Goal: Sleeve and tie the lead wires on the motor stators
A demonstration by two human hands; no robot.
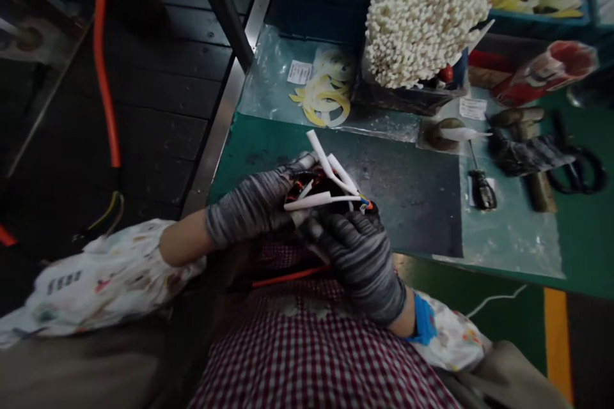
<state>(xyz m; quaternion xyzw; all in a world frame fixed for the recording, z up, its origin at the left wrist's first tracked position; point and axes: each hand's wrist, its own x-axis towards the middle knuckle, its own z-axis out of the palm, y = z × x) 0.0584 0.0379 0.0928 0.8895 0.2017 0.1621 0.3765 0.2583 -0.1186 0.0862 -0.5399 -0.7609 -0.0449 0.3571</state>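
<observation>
Head view, looking down over a red-and-white gingham apron [307, 351]: both hands meet just left of the middle of the frame, each in a grey striped knit glove. The left hand [249, 204] comes in from the left with the forearm nearly level, its fingers closed over the top of a small dark wire-wound part [319, 186]. The right hand [359, 262] rises from the lower right, wrist angled up and a blue cuff [425, 319] showing, and clenches the same part from below. Neither hand has let go, and the part sits between them, just above the near edge of a green workbench [508, 262].

White sleeves [326, 160] fan out from the part: the longest slants toward the upper left, and another lies almost level, pointing left. Thin coloured wire ends [367, 204] poke out to the right, by the right hand's fingertips.

A dark mat [407, 204] lies to the right of the hands. Toward the upper middle sit pale yellow rings [326, 92] on a clear plastic sheet, and a heap of small white pieces [422, 19] rises behind them. At right lie a black-handled screwdriver [482, 190] and black-handled scissors [578, 169], while an orange cable [103, 70] hangs at upper left
</observation>
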